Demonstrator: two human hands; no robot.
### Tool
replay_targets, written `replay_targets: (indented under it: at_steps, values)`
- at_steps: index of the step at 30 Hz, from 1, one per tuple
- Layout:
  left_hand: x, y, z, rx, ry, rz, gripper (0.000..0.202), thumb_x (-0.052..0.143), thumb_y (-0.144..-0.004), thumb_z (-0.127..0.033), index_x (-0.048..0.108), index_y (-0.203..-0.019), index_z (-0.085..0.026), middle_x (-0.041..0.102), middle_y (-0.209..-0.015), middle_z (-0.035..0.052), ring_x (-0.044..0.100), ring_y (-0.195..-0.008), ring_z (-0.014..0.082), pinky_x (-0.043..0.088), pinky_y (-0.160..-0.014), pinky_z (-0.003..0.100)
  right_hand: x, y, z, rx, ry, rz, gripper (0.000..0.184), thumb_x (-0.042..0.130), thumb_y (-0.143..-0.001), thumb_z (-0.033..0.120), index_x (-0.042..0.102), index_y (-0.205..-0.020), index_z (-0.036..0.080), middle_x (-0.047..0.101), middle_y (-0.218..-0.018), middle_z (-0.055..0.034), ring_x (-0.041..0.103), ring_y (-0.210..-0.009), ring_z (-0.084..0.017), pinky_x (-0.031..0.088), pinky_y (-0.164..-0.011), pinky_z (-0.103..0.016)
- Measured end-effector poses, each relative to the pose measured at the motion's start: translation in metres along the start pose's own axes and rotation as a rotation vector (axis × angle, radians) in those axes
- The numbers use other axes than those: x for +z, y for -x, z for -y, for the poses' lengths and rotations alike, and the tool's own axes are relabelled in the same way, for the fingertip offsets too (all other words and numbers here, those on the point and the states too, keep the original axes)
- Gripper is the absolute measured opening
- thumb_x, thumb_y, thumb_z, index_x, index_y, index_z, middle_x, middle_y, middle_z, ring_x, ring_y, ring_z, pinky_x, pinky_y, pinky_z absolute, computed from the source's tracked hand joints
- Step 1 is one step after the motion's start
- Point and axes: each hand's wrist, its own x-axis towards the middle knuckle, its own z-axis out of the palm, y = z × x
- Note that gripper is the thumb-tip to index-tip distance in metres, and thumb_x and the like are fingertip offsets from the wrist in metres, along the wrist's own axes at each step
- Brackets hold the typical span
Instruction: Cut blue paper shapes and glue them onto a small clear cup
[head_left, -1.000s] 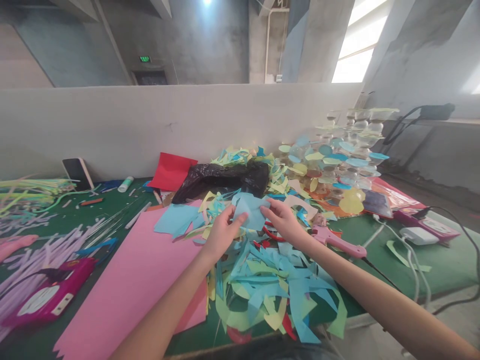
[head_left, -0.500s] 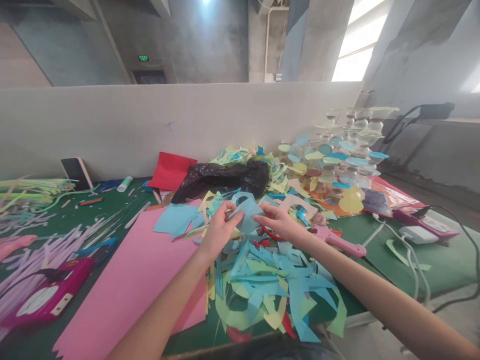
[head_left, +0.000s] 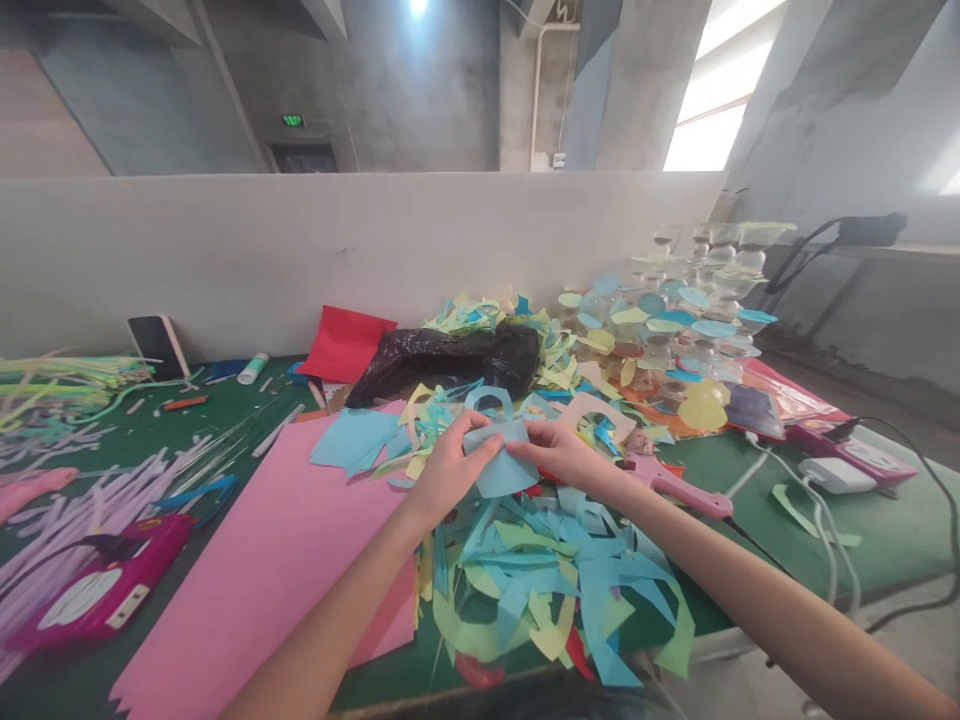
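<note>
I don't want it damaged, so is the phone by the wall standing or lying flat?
Standing, tilted: the phone rises from the green tabletop with its dark front showing. Whether it touches the wall behind, I can't tell.

Head-worn view, facing forward, angled down, table [head_left: 900,525] near, partition [head_left: 225,240] beyond

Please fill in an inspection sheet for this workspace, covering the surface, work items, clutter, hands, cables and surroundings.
Surface: green tabletop, partly covered by paper.
Work items: light-blue paper piece held up; pink sheets lie to its left.
Clutter: blue and green offcuts heaped loosely nearest the person.
Hands: left hand and right hand both grip the light-blue paper piece.
Cables: dark cable runs from the pink glue gun; white cables run towards the near edge, right.
Surroundings: pale low wall behind the tabletop; lit green sign beyond.
</note>
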Motion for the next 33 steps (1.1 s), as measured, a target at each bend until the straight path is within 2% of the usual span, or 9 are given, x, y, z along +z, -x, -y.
replay_targets:
  at_steps: [4,8,12,14,18,22,26,30,33]
  values:
    - [0.002,-0.001,0.005,0.033,-0.041,-0.038,0.022,0.058,-0.083,-0.042,0.052,-0.089,-0.022,0.052,-0.078,-0.003,0.049,-0.067,0.0113,0.039,-0.06,0.022,-0.002,-0.003,-0.005,-0.02,0.194,-0.064,0.042,0.059,-0.079,0.061,0.053,-0.074,0.019,0.043,-0.06,0.0055,0.037,-0.052,-0.009,0.029,-0.048,-0.023]
    - [-0.001,-0.002,0.004,0.011,-0.012,-0.072,0.021,0.052,-0.087,-0.044,0.049,-0.09,-0.023,0.047,-0.062,-0.0057,0.048,-0.057,0.0113,0.037,-0.055,0.022,-0.005,-0.005,-0.005,-0.029,0.386,-0.169,0.04,0.054,-0.083,0.053,0.04,-0.065,0.021,0.035,-0.059,0.0061,0.034,-0.054,-0.01,0.027,-0.05,-0.024]
    - [-0.021,-0.015,0.003,0.089,-0.125,-0.252,0.02,0.046,-0.091,-0.043,0.049,-0.09,-0.023,0.054,-0.063,-0.0039,0.054,-0.061,0.0134,0.042,-0.059,0.024,-0.007,0.0,0.003,-0.041,0.608,-0.267,0.037,0.049,-0.087,0.043,0.031,-0.063,0.022,0.033,-0.058,0.0061,0.032,-0.055,-0.011,0.025,-0.052,-0.025]
    - [-0.036,-0.032,0.008,0.14,-0.299,-0.305,0.019,0.045,-0.091,-0.04,0.053,-0.091,-0.022,0.062,-0.077,0.0002,0.059,-0.073,0.0155,0.046,-0.068,0.027,-0.007,0.002,0.006,-0.029,0.695,-0.264,0.034,0.048,-0.088,0.04,0.031,-0.064,0.022,0.035,-0.057,0.006,0.034,-0.053,-0.011,0.025,-0.051,-0.025]
    - [-0.065,-0.09,0.025,0.146,-0.753,-0.138,0.022,0.044,-0.087,-0.026,0.065,-0.085,-0.02,0.067,-0.1,0.0086,0.061,-0.098,0.0243,0.048,-0.086,0.035,-0.004,0.005,0.009,-0.03,0.751,-0.234,0.03,0.046,-0.09,0.038,0.034,-0.068,0.022,0.04,-0.058,0.0056,0.038,-0.054,-0.012,0.025,-0.051,-0.025]
    - [-0.082,-0.157,0.038,0.141,-0.781,-0.089,0.027,0.046,-0.081,-0.016,0.069,-0.094,-0.016,0.069,-0.104,0.0124,0.062,-0.103,0.0265,0.046,-0.096,0.038,-0.003,0.007,0.012,-0.053,0.722,-0.2,0.03,0.047,-0.091,0.037,0.035,-0.068,0.021,0.04,-0.06,0.0052,0.039,-0.057,-0.012,0.026,-0.053,-0.024]
    - [-0.091,-0.207,0.031,0.164,-0.74,-0.116,0.045,0.048,-0.08,-0.016,0.058,-0.124,-0.013,0.065,-0.12,0.0137,0.061,-0.111,0.0254,0.045,-0.1,0.038,-0.006,0.007,0.015,-0.039,0.72,-0.197,0.032,0.047,-0.093,0.035,0.033,-0.068,0.021,0.038,-0.06,0.0056,0.035,-0.056,-0.011,0.025,-0.053,-0.023]
    - [-0.097,-0.229,0.016,0.249,-0.679,-0.147,0.058,0.044,-0.086,-0.02,0.035,-0.143,-0.021,0.059,-0.131,0.0079,0.058,-0.116,0.0189,0.044,-0.102,0.034,-0.007,0.006,0.015,-0.039,0.728,-0.188,0.032,0.048,-0.093,0.034,0.033,-0.068,0.021,0.041,-0.062,0.0048,0.037,-0.058,-0.011,0.026,-0.054,-0.023]
    - [-0.094,-0.231,0.008,0.347,-0.618,-0.174,0.057,0.047,-0.084,-0.022,0.036,-0.14,-0.022,0.058,-0.131,0.0078,0.057,-0.115,0.019,0.045,-0.098,0.034,-0.005,0.005,0.011,-0.058,0.723,-0.174,0.03,0.048,-0.094,0.034,0.036,-0.07,0.021,0.044,-0.064,0.0039,0.04,-0.06,-0.012,0.028,-0.054,-0.023]
